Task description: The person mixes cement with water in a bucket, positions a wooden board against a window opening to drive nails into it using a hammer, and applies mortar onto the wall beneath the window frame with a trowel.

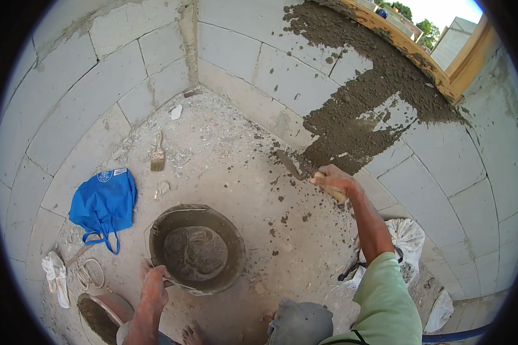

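My right hand is closed round the wooden handle of a trowel, low in front of the block wall. Its narrow blade points left, over the floor by the wall's foot. Wet grey mortar covers a rough patch of that wall, from the window down to the floor. At the lower left, my left hand grips the near-left edge of a round bucket; whether it holds the rim or the wire handle I cannot tell. Mortar lies in the bottom of the bucket.
A brush and a blue cloth bag lie to the left. Near my left arm are a second bucket, a coiled hose and a white cloth. White sacks lean at the right, under a wood-framed window.
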A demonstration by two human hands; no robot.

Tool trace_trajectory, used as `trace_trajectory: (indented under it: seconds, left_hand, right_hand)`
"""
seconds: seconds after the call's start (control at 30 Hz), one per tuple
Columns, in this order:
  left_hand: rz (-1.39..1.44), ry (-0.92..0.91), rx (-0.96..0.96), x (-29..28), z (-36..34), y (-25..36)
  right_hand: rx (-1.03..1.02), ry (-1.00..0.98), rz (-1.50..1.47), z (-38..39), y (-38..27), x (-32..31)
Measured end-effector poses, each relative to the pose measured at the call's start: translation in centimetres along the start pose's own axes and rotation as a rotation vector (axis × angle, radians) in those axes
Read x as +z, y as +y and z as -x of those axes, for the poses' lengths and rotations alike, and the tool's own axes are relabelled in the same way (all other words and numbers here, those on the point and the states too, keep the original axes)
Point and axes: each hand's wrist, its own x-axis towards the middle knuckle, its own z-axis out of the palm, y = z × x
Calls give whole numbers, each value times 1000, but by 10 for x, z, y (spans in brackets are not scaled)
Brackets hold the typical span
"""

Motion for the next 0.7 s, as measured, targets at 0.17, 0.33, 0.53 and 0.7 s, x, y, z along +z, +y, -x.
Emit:
trace_trajectory:
  seconds: [0.17,0.33,0.53,0.7]
  left_hand:
    - [-1,-13,23,7,-8,4]
    - [6,-58,39,14,-14,12]
    - [111,-128,52,20,-28,19]
    - [161,-200,85,33,-62,7]
  right_hand:
    - [-126,550,118,105,-34,-70]
    - [-205,574,332,147,-50,-31]
    - [-32,291,403,159,-46,78]
    - [-198,238,624,156,-75,130]
